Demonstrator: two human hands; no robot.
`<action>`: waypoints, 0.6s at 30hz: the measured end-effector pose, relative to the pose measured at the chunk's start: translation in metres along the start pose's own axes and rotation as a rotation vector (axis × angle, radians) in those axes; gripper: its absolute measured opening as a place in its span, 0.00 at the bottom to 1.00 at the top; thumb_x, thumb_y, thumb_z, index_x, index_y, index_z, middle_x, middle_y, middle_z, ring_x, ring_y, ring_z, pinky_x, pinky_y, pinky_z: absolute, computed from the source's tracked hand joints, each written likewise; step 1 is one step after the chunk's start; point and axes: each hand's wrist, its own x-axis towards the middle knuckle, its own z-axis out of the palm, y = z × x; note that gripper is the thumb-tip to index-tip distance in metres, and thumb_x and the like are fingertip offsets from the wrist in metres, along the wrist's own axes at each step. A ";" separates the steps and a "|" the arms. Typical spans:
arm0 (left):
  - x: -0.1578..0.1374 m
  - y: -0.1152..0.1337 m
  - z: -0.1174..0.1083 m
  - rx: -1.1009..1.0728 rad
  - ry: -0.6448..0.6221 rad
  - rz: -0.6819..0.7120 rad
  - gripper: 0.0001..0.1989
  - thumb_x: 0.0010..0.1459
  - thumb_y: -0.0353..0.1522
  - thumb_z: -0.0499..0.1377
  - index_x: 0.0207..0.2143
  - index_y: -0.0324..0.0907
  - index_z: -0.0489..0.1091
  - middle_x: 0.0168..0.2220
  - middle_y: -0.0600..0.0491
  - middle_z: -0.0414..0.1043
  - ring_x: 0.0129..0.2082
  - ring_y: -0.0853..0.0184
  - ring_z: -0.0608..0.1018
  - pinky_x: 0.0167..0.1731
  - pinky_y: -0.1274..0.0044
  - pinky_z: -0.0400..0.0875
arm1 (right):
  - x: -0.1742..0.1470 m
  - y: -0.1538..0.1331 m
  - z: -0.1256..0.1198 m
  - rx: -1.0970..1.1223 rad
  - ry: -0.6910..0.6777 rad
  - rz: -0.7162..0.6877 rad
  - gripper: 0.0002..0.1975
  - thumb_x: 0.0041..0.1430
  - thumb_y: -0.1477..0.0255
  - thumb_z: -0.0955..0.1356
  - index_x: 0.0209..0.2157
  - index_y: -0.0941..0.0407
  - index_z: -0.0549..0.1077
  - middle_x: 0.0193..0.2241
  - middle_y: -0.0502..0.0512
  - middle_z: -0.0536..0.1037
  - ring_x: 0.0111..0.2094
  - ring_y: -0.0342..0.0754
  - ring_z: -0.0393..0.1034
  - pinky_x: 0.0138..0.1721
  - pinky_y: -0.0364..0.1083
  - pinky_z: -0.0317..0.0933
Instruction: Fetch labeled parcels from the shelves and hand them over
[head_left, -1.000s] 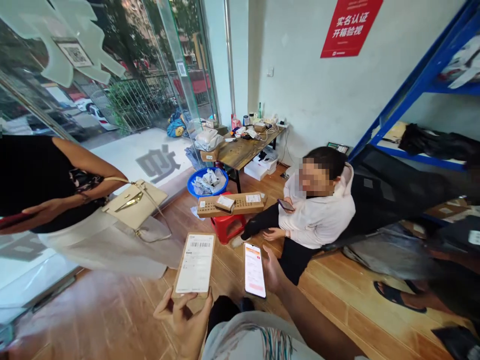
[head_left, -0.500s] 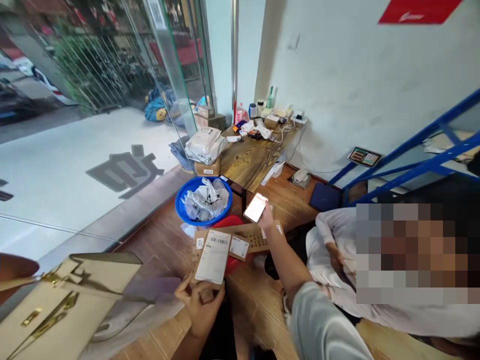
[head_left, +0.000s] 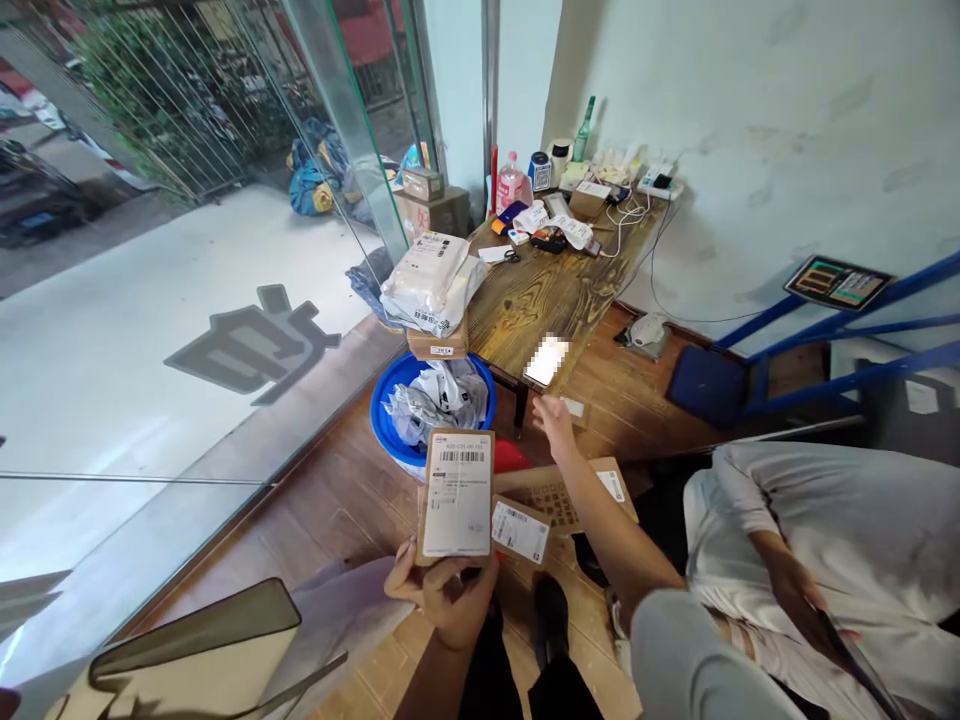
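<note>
Our left hand [head_left: 442, 595] keeps its fingers closed around the parcel [head_left: 457, 492], upright above the floor; our right hand [head_left: 556, 420] has just put the phone [head_left: 547, 361] on the surface [head_left: 555, 295], fingers now loose, empty.

Two hands [head_left: 442, 600] [head_left: 555, 420], one phone [head_left: 546, 361], one blue basin [head_left: 390, 420], three cardboard parcels [head_left: 456, 492] [head_left: 520, 530] [head_left: 555, 490].

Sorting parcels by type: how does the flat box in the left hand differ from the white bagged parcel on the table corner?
The flat box is stiff brown cardboard; the white parcel is a soft, wrinkled plastic bag. The box is held upright in the left hand; the bag lies on a small carton. Both carry barcode labels.
</note>
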 end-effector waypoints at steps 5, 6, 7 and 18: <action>-0.016 0.026 0.022 -0.111 0.002 0.027 0.19 0.42 0.21 0.69 0.30 0.40 0.62 0.29 0.55 0.65 0.31 0.70 0.74 0.26 0.79 0.75 | -0.107 0.032 -0.010 0.031 -0.579 0.179 0.30 0.40 0.58 0.75 0.47 0.52 0.71 0.42 0.60 0.78 0.42 0.56 0.73 0.40 0.55 0.68; -0.022 0.033 0.027 -0.118 0.011 0.028 0.19 0.42 0.22 0.70 0.30 0.41 0.62 0.29 0.56 0.66 0.30 0.70 0.75 0.26 0.78 0.76 | -0.124 0.035 -0.013 0.065 -0.622 0.136 0.32 0.41 0.57 0.75 0.49 0.51 0.70 0.44 0.59 0.77 0.45 0.56 0.72 0.43 0.55 0.67; -0.027 0.040 0.032 -0.115 0.031 0.020 0.19 0.43 0.23 0.70 0.30 0.41 0.61 0.28 0.55 0.67 0.30 0.69 0.76 0.26 0.77 0.76 | -0.138 0.035 -0.015 0.084 -0.646 0.097 0.34 0.42 0.58 0.75 0.51 0.49 0.68 0.47 0.58 0.76 0.48 0.56 0.71 0.45 0.54 0.66; -0.087 0.082 0.059 -0.086 0.094 -0.127 0.20 0.43 0.23 0.68 0.29 0.44 0.59 0.38 0.50 0.68 0.37 0.61 0.78 0.40 0.60 0.77 | -0.167 0.004 -0.057 0.028 -0.485 0.016 0.31 0.44 0.67 0.75 0.51 0.49 0.67 0.44 0.54 0.77 0.46 0.55 0.71 0.50 0.54 0.63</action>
